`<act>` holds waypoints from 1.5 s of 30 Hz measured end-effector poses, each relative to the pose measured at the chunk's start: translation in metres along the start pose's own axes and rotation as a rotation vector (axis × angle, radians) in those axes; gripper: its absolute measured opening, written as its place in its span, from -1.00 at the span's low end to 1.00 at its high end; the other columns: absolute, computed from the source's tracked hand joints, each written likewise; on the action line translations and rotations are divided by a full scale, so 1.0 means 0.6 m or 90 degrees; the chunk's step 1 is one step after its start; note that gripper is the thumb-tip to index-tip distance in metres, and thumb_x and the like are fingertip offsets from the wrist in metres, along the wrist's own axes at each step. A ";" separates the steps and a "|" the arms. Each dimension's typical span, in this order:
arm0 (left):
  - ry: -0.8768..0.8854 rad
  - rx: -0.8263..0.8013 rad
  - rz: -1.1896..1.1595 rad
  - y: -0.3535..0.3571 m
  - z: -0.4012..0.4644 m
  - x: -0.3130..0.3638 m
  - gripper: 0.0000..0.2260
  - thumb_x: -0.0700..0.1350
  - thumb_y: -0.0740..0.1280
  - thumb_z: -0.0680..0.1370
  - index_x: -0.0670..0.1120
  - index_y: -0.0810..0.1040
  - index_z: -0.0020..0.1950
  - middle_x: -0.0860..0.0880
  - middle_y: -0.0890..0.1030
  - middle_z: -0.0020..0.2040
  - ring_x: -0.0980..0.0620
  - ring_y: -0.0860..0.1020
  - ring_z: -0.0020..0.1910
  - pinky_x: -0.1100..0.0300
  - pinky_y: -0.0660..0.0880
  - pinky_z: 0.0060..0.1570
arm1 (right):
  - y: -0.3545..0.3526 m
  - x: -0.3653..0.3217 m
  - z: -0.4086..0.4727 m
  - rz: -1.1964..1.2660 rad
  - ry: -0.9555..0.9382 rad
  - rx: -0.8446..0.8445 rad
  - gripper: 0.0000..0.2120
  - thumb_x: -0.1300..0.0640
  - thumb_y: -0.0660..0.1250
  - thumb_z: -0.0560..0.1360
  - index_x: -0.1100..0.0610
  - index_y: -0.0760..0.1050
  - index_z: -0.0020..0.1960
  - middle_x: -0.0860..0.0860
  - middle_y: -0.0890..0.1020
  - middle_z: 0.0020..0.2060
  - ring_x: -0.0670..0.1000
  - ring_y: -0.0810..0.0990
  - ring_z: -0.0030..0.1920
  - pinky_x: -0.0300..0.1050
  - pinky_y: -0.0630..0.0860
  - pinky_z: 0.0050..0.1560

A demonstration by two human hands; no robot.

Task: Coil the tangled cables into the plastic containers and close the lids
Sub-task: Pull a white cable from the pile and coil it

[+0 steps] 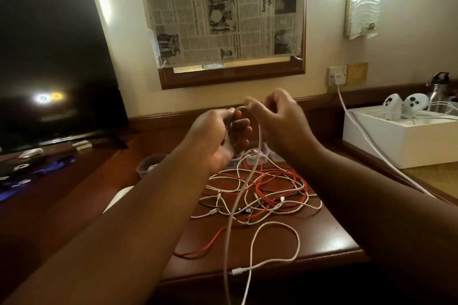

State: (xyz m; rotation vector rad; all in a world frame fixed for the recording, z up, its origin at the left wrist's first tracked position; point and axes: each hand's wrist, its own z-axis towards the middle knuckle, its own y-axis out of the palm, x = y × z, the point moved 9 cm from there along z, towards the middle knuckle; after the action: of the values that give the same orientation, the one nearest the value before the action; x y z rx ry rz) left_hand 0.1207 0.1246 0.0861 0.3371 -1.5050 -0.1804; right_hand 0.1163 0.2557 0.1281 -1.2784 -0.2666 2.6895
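I have the white cable (257,146) lifted above the table (322,238), its free length trailing down over the tangle of cables (260,193). My left hand (218,136) grips the started loop, fingers curled around it; my right hand (275,116) pinches the strand. I should keep loops small and even to fit the containers (150,164) behind.
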 end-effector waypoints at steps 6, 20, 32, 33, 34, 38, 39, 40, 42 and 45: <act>-0.067 0.010 -0.065 -0.007 0.004 -0.007 -0.80 -0.13 0.16 0.66 -0.16 0.53 -0.05 -0.13 0.62 -0.21 -0.08 0.62 -0.09 -0.08 0.50 0.15 | 0.043 -0.044 -0.015 -0.320 -0.183 -0.149 -0.88 0.09 0.39 0.53 0.00 0.48 -0.16 -0.12 0.52 -0.25 -0.14 0.50 -0.28 -0.27 0.45 -0.32; -0.060 -0.078 0.007 0.000 -0.001 -0.052 -0.84 -0.04 0.25 0.59 -0.09 0.56 -0.07 -0.05 0.52 -0.27 0.02 0.54 -0.30 0.12 0.48 -0.21 | 0.111 0.057 -0.057 0.078 0.370 -0.391 -0.70 0.12 0.11 0.64 0.13 0.42 -0.24 -0.02 0.38 -0.53 -0.06 0.30 -0.53 -0.19 0.23 -0.52; -0.114 -0.212 0.090 0.025 -0.030 -0.117 -0.79 -0.15 0.11 0.67 -0.07 0.55 0.09 0.01 0.32 -0.40 0.13 0.22 -0.50 0.32 0.20 -0.55 | 0.036 0.031 0.039 0.218 0.096 -0.193 -0.78 0.16 0.11 0.68 0.19 0.50 0.01 0.06 0.60 -0.21 0.02 0.63 -0.18 -0.18 0.59 -0.14; -0.101 -0.220 0.178 0.020 -0.031 -0.112 -0.77 -0.15 0.09 0.69 -0.06 0.55 0.11 0.01 0.30 -0.40 0.13 0.21 -0.51 0.32 0.17 -0.57 | 0.026 0.030 0.045 0.020 0.005 -0.181 -0.82 0.15 0.15 0.67 0.14 0.51 0.00 0.03 0.62 -0.20 0.00 0.64 -0.19 -0.21 0.58 -0.15; -0.070 -0.216 0.296 0.010 -0.030 -0.103 -0.78 -0.14 0.10 0.70 -0.04 0.55 0.13 0.03 0.31 -0.41 0.14 0.22 -0.53 0.31 0.16 -0.57 | 0.028 0.029 0.045 -0.163 -0.070 -0.196 -0.84 0.13 0.18 0.66 0.07 0.51 -0.02 -0.02 0.61 -0.20 -0.03 0.62 -0.21 -0.22 0.55 -0.19; 0.213 -0.136 0.797 -0.011 -0.018 -0.026 -0.85 -0.06 0.22 0.67 0.05 0.58 0.03 0.07 0.50 -0.35 0.22 0.38 -0.55 0.37 0.27 -0.54 | 0.068 0.086 0.017 -0.469 -0.067 -0.366 -0.83 0.06 0.15 0.66 0.01 0.50 -0.02 -0.07 0.55 -0.15 -0.07 0.58 -0.16 -0.18 0.48 -0.19; 0.273 -0.114 0.836 -0.011 -0.018 -0.009 -0.86 -0.07 0.24 0.66 0.06 0.58 0.00 0.08 0.54 -0.31 0.24 0.44 -0.51 0.40 0.31 -0.53 | 0.077 0.097 0.007 -0.445 -0.022 -0.404 -0.74 0.05 0.12 0.68 0.09 0.55 -0.01 -0.05 0.54 -0.20 -0.08 0.54 -0.22 -0.14 0.47 -0.19; 0.314 -0.096 0.835 -0.012 -0.018 0.005 -0.86 -0.08 0.25 0.65 0.07 0.58 -0.03 0.08 0.58 -0.28 0.25 0.50 -0.46 0.41 0.36 -0.50 | 0.084 0.106 -0.005 -0.358 0.054 -0.437 -0.63 0.01 0.08 0.68 0.12 0.58 -0.09 -0.04 0.51 -0.30 -0.09 0.47 -0.34 -0.10 0.41 -0.25; 0.334 -0.066 0.753 -0.025 -0.011 0.018 -0.86 -0.08 0.30 0.63 0.07 0.61 -0.08 0.03 0.64 -0.22 0.19 0.59 -0.34 0.38 0.46 -0.42 | 0.101 0.120 -0.040 -0.051 0.252 -0.508 -0.43 -0.13 -0.02 0.67 0.07 0.46 -0.38 -0.03 0.35 -0.49 -0.05 0.25 -0.51 -0.12 0.22 -0.44; 0.197 -0.052 0.393 -0.056 0.006 -0.008 -0.85 -0.02 0.35 0.58 0.04 0.67 -0.14 -0.07 0.62 -0.25 -0.09 0.55 -0.30 0.04 0.50 -0.32 | 0.126 0.083 -0.076 0.439 0.415 -0.595 -0.47 -0.11 -0.06 0.63 0.08 0.32 -0.42 -0.05 0.23 -0.55 -0.05 0.09 -0.56 -0.21 0.04 -0.53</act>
State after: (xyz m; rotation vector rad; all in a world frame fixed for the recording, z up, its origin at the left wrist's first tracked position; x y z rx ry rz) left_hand 0.1200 0.0942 0.0707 -0.1684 -1.2280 0.2894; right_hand 0.1158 0.1972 0.0454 -2.8454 -1.2775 2.3963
